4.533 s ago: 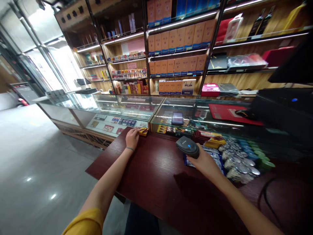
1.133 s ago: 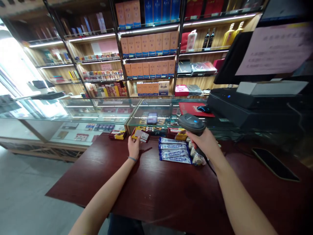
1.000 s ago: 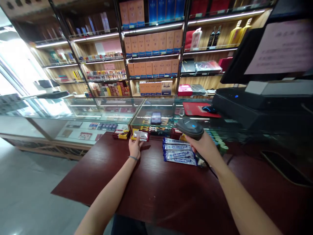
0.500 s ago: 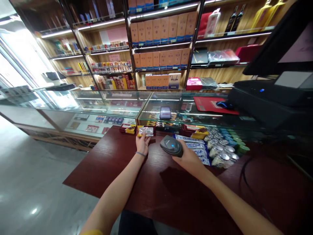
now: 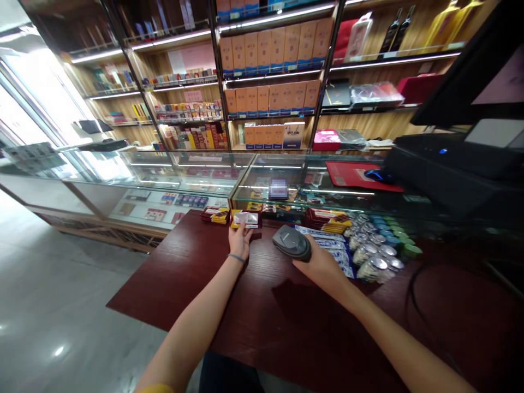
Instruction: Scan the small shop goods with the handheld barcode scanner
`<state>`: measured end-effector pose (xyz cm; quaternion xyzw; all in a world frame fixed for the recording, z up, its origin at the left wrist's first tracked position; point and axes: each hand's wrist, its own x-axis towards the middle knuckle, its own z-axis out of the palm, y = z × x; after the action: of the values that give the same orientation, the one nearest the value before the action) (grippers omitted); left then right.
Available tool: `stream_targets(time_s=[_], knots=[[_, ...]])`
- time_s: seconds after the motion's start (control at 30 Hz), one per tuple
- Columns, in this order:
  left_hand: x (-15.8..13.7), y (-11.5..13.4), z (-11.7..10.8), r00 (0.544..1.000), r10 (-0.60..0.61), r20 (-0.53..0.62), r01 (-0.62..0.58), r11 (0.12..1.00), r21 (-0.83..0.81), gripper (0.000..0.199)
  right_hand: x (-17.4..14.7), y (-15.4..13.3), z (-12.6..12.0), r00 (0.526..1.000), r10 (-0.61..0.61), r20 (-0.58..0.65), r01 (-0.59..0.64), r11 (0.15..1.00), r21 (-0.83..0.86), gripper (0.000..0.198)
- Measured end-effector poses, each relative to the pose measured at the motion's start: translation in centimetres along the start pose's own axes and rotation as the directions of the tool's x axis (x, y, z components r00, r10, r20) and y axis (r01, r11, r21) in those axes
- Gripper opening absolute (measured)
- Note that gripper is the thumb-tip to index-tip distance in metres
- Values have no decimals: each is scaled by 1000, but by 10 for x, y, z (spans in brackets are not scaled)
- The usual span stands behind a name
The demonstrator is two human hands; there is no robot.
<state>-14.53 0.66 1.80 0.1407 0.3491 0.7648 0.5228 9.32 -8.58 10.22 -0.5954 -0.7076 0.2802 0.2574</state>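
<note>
My left hand (image 5: 240, 240) is closed on a chocolate bar (image 5: 245, 219) in a yellow and dark red wrapper, its barcode side turned up toward me. In my right hand (image 5: 317, 257) is a dark grey barcode scanner (image 5: 292, 243), held above the table with its head pointing left toward the bar. Left of the held bar lies a small stack of similar bars (image 5: 215, 214). Behind the scanner, to the right, sits a taller stack of bars (image 5: 327, 219). Blue and white packets (image 5: 339, 254) lie just right of the scanner, partly covered by my right hand.
Several small jars (image 5: 370, 267) with silver, blue and green lids stand right of the packets on the dark red table (image 5: 164, 284). A glass display case (image 5: 196, 174) runs behind. A dark monitor and register (image 5: 454, 169), a mouse (image 5: 377, 174) and a cable (image 5: 412, 289) occupy the right.
The scanner's blue light, lit before, no longer shows. The view has shifted very slightly; both hands keep their hold and hardly move.
</note>
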Motion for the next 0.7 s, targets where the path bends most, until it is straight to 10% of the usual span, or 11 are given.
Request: stream_targets(time_s=[0.37, 0.7], knots=[[-1, 12, 5, 984, 166, -60, -163, 985, 52, 23, 6, 10, 4, 998, -59, -29, 60, 998, 23, 53], [26, 91, -15, 792, 611, 3, -565, 730, 385, 11, 9, 20, 4, 995, -99, -33, 101, 993, 68, 57]])
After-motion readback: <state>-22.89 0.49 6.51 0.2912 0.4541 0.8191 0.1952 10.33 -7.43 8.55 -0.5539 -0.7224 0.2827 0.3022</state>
